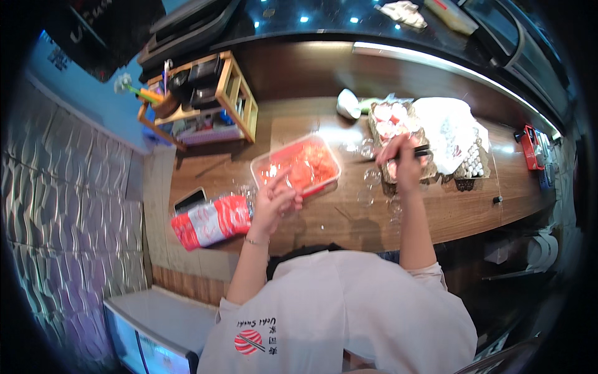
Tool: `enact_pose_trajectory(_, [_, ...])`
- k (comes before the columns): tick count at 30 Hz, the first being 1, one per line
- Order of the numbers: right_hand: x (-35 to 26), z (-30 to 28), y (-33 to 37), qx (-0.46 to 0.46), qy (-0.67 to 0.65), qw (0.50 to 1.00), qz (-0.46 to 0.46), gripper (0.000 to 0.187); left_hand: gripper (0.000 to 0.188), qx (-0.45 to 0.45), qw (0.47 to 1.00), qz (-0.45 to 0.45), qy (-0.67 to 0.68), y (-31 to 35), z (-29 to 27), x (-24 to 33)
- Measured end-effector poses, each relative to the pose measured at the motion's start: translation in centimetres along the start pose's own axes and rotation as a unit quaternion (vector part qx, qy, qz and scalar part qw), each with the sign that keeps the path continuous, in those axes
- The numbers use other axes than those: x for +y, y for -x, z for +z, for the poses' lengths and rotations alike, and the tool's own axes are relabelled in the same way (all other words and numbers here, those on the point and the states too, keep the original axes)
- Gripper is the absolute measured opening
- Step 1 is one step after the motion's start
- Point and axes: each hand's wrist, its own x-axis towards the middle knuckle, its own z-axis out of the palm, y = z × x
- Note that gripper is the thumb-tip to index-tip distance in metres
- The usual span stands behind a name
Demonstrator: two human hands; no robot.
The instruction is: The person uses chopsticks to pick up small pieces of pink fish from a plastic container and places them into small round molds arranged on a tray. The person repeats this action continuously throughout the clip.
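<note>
My left hand (277,202) is at the near edge of a white-rimmed rectangular tub (254,173) of shiny orange-pink slices (305,165). Its fingers are partly bent and apart, and I see nothing between them. Farther right, my right hand (405,165) is closed round a dark, slim stick-like tool (422,151), whose full shape is hidden. That hand is over the near part of a brown basket (378,128) with red and white pieces in it. Several small clear round cups (369,177) lie on the wooden table between the hands.
A red and white plastic packet (212,221) lies at the left, beside a phone (190,199). A wooden shelf rack (240,100) stands behind. A white bowl (349,104), a white plastic bag (445,131) and a red box (531,147) are along the back and right.
</note>
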Motion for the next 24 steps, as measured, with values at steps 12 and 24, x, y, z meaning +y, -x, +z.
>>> enact_pose_trajectory(12, [2.8,2.7,5.1,-0.226,0.205,0.926,0.223,0.049,0.058,-0.142,0.977,-0.080,-0.139,0.3,2.9,0.0])
enact_pose_trajectory(24, [2.7,0.7,4.5,-0.160,0.083,0.944,0.275,0.039,0.057,-0.089,0.989,-0.059,0.104,-0.7,3.0,-3.7])
